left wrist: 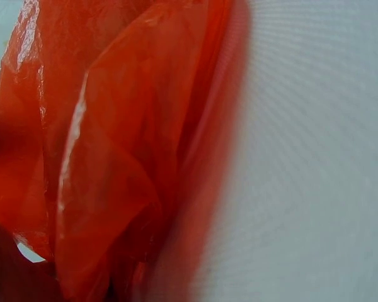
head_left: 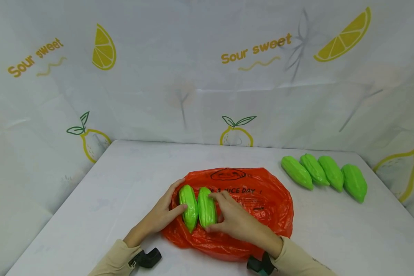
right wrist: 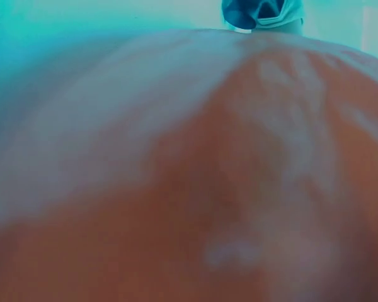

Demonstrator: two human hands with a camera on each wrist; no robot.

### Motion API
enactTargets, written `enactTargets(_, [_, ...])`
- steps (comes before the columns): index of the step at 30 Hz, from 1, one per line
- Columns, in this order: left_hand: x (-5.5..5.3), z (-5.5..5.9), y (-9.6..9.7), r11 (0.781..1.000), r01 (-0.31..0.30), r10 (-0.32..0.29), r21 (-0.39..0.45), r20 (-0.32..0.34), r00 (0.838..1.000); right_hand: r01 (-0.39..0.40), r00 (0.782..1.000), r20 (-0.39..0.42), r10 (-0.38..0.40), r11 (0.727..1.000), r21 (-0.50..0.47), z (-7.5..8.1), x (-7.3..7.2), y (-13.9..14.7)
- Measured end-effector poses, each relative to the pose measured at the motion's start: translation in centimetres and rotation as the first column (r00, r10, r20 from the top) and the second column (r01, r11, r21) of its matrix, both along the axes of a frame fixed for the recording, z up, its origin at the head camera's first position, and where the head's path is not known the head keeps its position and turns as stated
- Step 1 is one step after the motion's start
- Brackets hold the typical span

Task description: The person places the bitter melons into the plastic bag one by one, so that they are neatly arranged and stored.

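A crumpled red plastic bag (head_left: 267, 205) with black print lies spread in the middle of the white table. Two ridged green fruits lie side by side at its left part. My right hand (head_left: 239, 220) pinches the right-hand fruit (head_left: 206, 207) between thumb and fingers. At the bag's left edge, my left hand (head_left: 162, 214) holds the bag, its thumb across the left-hand fruit (head_left: 189, 209) and its fingers on the outer side. Folds of the bag (left wrist: 113, 138) fill much of the left wrist view. In the right wrist view, the blurred bag (right wrist: 271, 189) covers nearly everything.
Several more green fruits (head_left: 330, 172) lie in a slanted row at the table's back right. Behind the white table (head_left: 124, 168) hangs a pale curtain (head_left: 158, 92) printed with lemons. A black wrist device (head_left: 150, 258) sits below the left sleeve.
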State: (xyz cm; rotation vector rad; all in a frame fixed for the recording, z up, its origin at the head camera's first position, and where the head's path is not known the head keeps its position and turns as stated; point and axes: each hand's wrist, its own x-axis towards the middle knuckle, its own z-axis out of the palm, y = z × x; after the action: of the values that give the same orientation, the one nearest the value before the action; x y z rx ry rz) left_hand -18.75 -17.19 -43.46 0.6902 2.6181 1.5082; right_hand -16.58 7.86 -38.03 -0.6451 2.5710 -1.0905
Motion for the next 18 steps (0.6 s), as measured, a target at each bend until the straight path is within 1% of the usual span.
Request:
enactTargets(5, [0.0, 0.0, 0.0, 1.000, -0.002, 0.002, 0.000, 0.006, 1.000, -0.001, 1.000, 0.027, 0.001, 1.000, 0.001, 0.2, 0.0, 0.3])
enactTargets(10, [0.0, 0.0, 0.0, 1.000, -0.002, 0.002, 0.000, 0.002, 1.000, 0.001, 1.000, 0.009, -0.001, 1.000, 0.011, 0.4, 0.1, 0.7])
enactTargets(13, [0.0, 0.0, 0.0, 1.000, -0.003, 0.003, 0.002, 0.000, 1.000, -0.002, 1.000, 0.002, 0.002, 1.000, -0.006, 0.5, 0.2, 1.0])
enactTargets(18, [0.1, 0.0, 0.1, 1.000, -0.008, 0.008, 0.000, -0.005, 1.000, 0.000, 1.000, 0.026, 0.002, 0.999, -0.050, 0.9, 0.2, 1.7])
